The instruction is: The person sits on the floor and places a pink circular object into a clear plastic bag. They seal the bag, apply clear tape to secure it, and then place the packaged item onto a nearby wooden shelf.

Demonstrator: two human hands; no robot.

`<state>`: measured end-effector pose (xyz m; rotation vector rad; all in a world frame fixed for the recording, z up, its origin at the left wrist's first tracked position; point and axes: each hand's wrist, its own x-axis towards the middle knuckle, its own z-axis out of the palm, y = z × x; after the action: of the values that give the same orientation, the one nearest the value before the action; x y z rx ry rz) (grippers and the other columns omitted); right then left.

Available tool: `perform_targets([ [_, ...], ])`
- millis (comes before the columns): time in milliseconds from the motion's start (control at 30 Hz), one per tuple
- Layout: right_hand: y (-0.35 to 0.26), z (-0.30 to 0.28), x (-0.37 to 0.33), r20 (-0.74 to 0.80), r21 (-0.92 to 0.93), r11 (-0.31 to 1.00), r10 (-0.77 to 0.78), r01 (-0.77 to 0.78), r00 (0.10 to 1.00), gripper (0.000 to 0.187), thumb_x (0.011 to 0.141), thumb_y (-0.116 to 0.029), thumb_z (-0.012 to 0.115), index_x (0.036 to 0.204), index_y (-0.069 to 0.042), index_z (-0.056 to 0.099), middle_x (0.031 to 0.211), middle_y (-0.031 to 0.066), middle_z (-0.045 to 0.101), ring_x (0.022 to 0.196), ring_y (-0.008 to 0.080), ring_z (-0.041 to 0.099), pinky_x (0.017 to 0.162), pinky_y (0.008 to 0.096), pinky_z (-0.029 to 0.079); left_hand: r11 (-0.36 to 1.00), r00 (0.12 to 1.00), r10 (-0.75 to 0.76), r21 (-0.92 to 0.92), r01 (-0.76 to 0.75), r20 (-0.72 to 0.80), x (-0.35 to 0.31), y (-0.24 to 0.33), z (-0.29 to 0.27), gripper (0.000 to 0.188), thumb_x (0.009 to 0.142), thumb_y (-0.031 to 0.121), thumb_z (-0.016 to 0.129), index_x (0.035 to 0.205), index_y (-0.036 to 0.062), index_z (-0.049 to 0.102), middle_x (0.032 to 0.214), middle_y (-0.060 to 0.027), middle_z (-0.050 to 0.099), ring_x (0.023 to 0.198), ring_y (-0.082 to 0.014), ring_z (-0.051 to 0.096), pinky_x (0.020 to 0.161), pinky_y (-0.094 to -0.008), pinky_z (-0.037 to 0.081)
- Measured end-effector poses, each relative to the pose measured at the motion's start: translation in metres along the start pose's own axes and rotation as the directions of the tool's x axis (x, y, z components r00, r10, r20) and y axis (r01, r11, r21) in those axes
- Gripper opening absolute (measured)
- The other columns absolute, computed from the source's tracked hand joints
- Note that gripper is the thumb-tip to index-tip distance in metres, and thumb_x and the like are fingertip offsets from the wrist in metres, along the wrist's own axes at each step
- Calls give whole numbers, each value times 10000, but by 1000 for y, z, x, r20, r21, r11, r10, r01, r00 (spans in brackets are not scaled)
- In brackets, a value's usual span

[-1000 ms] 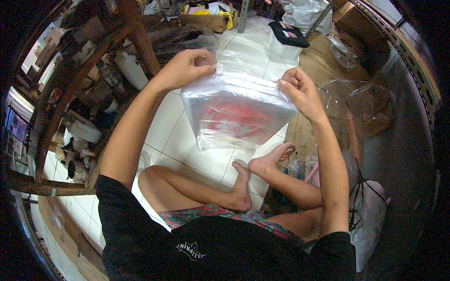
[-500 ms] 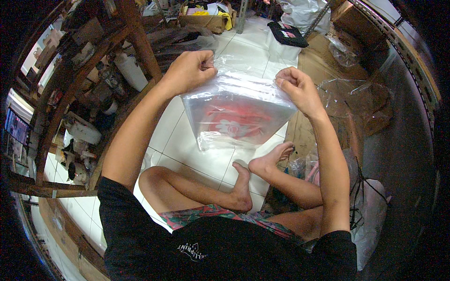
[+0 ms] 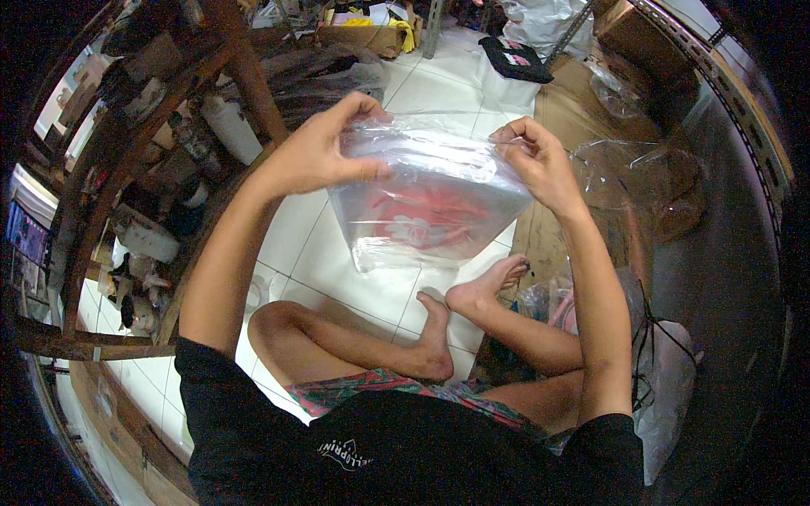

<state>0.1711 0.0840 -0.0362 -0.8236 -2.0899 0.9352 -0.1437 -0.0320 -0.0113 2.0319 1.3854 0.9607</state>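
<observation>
A clear rectangular plastic bag (image 3: 434, 219) is between the two bare hands (image 3: 325, 152) (image 3: 540, 164). A brown upright wooden frame (image 3: 246, 76) stands left; a flat brown cardboard sheet (image 3: 542, 228) lies right, on the white tiled floor (image 3: 316, 270). Beyond the bag, rightward, black folded cloth (image 3: 515, 61) lies on a white box (image 3: 504, 88).

clear plastic bag (image 3: 434, 190) | glossy, creased | red-and-white design (image 3: 422, 221) | between left hand (image 3: 325, 152) and right hand (image 3: 538, 164)

Room runs over white tiles (image 3: 432, 86) beyond the plastic bag (image 3: 430, 221), hemmed by a box (image 3: 510, 84) and, apparently, dark sheeting (image 3: 325, 83).
</observation>
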Motion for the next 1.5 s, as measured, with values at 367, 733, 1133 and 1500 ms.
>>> perform_targets([
  [367, -5, -4, 5, 89, 23, 997, -74, 72, 993, 91, 868, -19, 610, 947, -16, 566, 976, 65, 632, 936, 117, 570, 872, 275, 454, 976, 994, -40, 208, 60, -98, 4, -11, 16, 628, 725, 195, 821, 1179, 25, 422, 1111, -164, 582, 1078, -275, 579, 927, -384, 463],
  [733, 6, 2, 14, -7, 34, 991, -131, 131, 991, 95, 858, -51, 617, 938, -3, 597, 848, 49, 631, 815, 111, 576, 774, 268, 479, 639, 865, 486, 726, -255, -123, -19, 32, 44, 534, 734, 305, 790, 1096, 21, 520, 1117, -166, 562, 1074, -342, 536, 914, -444, 442],
  [1133, 7, -4, 11, 53, 53, 995, -83, 80, 995, 105, 833, -9, 602, 938, -3, 595, 833, 38, 628, 803, 89, 572, 744, 246, 467, 793, 942, 320, 574, -206, -104, -2, 23, 55, 546, 799, 246, 718, 1245, 6, 514, 1282, -196, 559, 1195, -358, 530, 1038, -435, 418],
  [1500, 2, -3, 7, 19, -19, 996, -90, 90, 996, 60, 866, -3, 582, 926, -8, 581, 899, 43, 648, 857, 110, 585, 797, 264, 481, 989, 994, -102, 101, 104, -23, 13, -18, -17, 327, 940, 183, 570, 1185, -31, 602, 1064, -128, 684, 979, -184, 633, 909, -328, 495],
])
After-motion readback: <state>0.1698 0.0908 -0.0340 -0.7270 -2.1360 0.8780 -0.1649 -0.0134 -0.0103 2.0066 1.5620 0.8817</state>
